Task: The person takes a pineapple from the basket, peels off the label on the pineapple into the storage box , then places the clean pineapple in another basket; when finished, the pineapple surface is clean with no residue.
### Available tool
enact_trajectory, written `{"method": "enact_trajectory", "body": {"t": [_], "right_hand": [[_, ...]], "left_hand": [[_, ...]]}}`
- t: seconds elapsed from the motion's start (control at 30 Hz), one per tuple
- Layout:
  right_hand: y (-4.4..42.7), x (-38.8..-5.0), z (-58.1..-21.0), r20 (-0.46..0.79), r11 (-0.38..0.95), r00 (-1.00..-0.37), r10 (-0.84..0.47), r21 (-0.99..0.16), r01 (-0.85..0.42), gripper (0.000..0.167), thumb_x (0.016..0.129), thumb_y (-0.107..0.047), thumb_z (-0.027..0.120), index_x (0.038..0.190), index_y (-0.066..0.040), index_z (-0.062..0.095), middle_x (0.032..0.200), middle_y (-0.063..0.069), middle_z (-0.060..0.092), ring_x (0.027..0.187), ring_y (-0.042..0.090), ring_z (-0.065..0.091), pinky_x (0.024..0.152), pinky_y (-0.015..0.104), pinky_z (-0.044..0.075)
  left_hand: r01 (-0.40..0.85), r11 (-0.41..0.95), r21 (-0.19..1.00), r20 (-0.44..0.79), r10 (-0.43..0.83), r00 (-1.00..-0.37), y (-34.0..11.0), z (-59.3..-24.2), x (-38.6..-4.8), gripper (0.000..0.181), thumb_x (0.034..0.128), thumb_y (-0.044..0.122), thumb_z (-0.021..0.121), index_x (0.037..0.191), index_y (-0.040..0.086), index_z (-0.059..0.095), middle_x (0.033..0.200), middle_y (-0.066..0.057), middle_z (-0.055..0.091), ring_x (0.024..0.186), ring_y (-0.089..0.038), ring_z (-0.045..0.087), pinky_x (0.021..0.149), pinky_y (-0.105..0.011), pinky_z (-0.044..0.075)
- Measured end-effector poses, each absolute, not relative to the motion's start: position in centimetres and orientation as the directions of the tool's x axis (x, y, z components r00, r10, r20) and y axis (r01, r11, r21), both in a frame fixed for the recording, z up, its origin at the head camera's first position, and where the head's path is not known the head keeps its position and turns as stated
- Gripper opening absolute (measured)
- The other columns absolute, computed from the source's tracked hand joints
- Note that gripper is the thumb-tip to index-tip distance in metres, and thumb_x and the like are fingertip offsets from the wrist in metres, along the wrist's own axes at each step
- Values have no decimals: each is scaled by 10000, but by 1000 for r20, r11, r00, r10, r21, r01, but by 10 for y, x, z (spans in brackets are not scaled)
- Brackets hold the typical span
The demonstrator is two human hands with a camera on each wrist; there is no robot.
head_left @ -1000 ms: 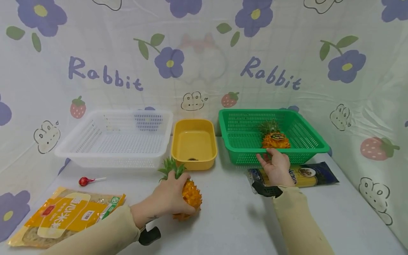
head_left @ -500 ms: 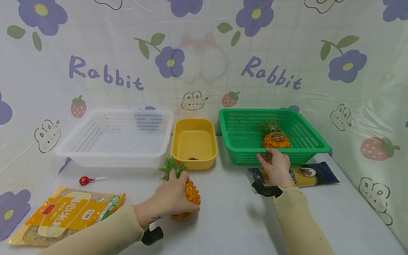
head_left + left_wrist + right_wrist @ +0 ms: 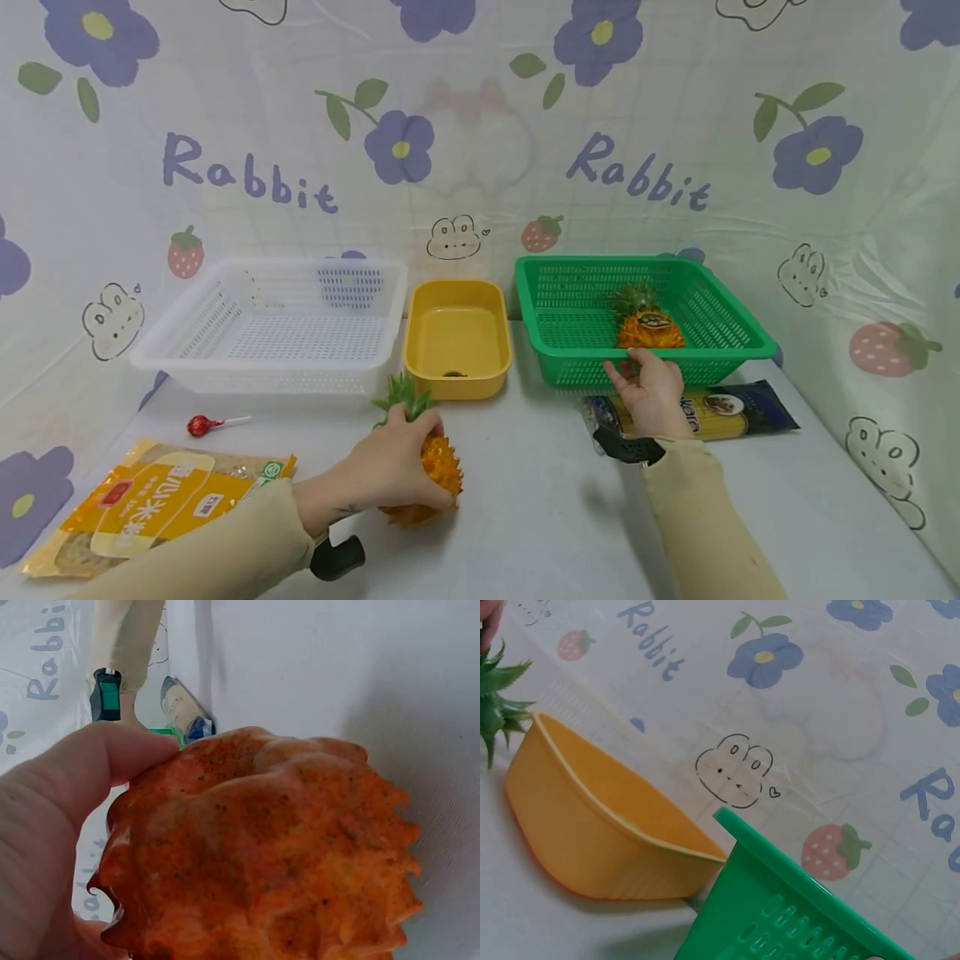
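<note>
An orange, spiky toy pineapple (image 3: 442,471) with green leaves is gripped from above by my left hand (image 3: 386,462), in front of the yellow bin. Its bumpy orange body (image 3: 262,840) fills much of the left wrist view, with the thumb against one side of it. My right hand (image 3: 651,393) holds the front rim of the green basket (image 3: 555,354), fingers under the rim and thumb at its top. A second pineapple (image 3: 651,329) lies inside that basket, just behind the rim. Under the right hand lies a pack of spaghetti (image 3: 720,412).
A white basket (image 3: 262,367) stands at the back left, beside the yellow bin (image 3: 457,387). A red lollipop (image 3: 201,426) and a yellow and orange food bag (image 3: 150,508) lie at the left of the table. Patterned cloth hangs behind.
My left hand and the pineapple in it have shifted slightly left, and the pineapple is a little more tilted. The right hand and green basket have stayed in place.
</note>
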State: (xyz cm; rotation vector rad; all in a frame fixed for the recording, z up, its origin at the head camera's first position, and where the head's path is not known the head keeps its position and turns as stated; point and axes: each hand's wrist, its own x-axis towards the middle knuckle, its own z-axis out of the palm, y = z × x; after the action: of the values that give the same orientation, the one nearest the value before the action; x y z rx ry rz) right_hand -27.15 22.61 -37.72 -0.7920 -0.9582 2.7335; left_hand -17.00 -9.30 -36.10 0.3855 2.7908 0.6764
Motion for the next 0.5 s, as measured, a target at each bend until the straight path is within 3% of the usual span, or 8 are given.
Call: {"method": "enact_trajectory", "body": {"t": [0.5], "right_hand": [[225, -271, -377, -440, -790, -848, 295, -612, 42, 638, 918, -48, 508, 1408, -303, 189, 1037, 29, 353, 949, 178, 426, 980, 351, 430]], "left_hand": [[327, 828, 455, -236, 466, -853, -106, -311, -154, 597, 520, 431, 827, 1014, 304, 517, 1055, -51, 440, 817, -186, 527, 640, -320, 487]]}}
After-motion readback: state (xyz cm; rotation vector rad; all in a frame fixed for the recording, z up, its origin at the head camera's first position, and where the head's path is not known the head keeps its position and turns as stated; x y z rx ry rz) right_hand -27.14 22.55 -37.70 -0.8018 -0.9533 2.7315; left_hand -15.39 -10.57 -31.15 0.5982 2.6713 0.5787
